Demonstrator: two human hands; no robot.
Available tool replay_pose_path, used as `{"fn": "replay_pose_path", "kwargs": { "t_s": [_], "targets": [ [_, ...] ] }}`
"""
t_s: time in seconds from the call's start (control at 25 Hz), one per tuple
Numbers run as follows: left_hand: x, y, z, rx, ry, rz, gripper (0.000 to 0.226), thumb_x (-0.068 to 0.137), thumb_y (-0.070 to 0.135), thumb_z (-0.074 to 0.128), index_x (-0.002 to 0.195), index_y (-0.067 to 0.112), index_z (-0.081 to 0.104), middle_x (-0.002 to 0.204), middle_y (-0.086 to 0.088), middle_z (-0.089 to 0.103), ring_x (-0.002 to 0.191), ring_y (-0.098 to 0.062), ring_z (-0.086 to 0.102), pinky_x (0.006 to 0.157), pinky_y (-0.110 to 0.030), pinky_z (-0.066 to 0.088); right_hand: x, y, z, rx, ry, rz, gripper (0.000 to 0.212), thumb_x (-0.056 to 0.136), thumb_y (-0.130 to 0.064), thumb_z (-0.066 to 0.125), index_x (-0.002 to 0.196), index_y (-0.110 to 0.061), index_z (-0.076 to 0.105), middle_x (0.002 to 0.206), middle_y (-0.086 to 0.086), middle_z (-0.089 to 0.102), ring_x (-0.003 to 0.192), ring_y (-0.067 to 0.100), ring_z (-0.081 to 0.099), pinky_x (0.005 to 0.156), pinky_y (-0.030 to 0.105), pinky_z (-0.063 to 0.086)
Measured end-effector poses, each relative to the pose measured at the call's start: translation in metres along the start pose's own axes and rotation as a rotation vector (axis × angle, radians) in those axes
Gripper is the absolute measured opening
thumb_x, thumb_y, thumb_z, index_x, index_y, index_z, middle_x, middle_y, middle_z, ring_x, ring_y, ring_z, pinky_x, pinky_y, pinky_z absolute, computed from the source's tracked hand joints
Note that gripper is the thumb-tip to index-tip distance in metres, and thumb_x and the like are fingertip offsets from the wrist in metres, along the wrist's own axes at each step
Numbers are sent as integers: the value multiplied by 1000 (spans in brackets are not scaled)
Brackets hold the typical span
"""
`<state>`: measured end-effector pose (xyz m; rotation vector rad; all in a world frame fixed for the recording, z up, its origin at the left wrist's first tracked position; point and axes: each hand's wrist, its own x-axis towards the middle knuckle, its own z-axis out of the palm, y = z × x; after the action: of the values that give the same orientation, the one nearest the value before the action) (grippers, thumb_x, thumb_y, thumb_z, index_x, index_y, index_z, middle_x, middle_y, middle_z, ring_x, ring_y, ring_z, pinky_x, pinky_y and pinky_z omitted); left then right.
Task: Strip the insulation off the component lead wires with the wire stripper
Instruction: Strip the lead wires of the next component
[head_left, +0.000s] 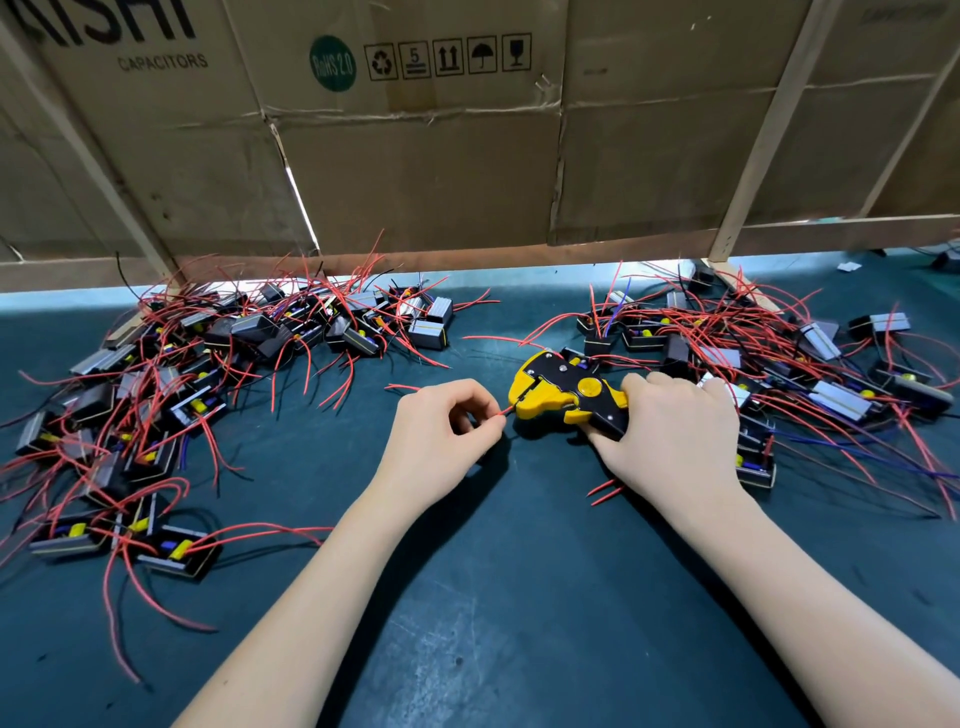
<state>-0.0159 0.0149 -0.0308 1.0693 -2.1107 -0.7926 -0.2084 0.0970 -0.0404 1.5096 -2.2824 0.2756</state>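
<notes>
My right hand (670, 426) grips the handles of a yellow and black wire stripper (563, 392), whose jaws point left. My left hand (441, 431) pinches a red lead wire (505, 411) between thumb and fingers, and the wire's tip reaches the stripper's jaws. Whatever component the wire belongs to is hidden under my left hand. Both hands hover low over the dark green mat (519, 597).
A pile of black components with red leads (171, 395) covers the left of the mat. A second pile (779, 374) lies at the right, behind my right hand. Cardboard sheets on a wooden frame (415, 156) close off the back. Two red wire ends (605, 492) lie below my right wrist.
</notes>
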Motion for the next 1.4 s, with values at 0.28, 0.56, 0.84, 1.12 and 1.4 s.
{"fn": "replay_pose_path", "kwargs": {
  "t_s": [0.28,0.56,0.84,1.12,1.4],
  "targets": [
    [-1,0,-2,3,-15,20,10,82,14,73,74,17,68,58,8,60,52,-4,47,56,-14,36,0,0,-2,-21,-31,48,43,80,-64,59,78,-21,55,80,3,63,82,29,64,64,32,32],
    [-2,-4,-6,275,108,-1,30,72,49,79,90,28,65,87,11,51,83,-7,53,70,-26,44,0,12,-7,176,95,147,51,77,-64,59,85,-14,58,83,8,63,85,34,61,74,40,37],
    [-11,11,12,-20,-55,105,31,87,9,68,117,14,61,108,0,61,99,-13,62,88,-33,52,0,13,-26,930,232,209,37,82,-52,71,70,-21,54,60,-10,55,61,1,48,59,12,35],
    [10,-17,-53,263,504,158,30,84,-1,62,112,9,68,113,-8,66,110,-27,56,95,-35,41,-6,14,-38,1337,231,53,33,82,-54,62,78,-22,57,70,-2,55,68,16,49,68,25,40],
    [-5,-84,-139,647,824,-471,23,79,2,59,98,9,72,101,-24,64,105,-45,48,79,-48,45,-14,-1,-36,1768,-666,-20,47,80,-59,64,77,-13,60,77,16,59,73,34,62,67,35,51]
  ]
}}
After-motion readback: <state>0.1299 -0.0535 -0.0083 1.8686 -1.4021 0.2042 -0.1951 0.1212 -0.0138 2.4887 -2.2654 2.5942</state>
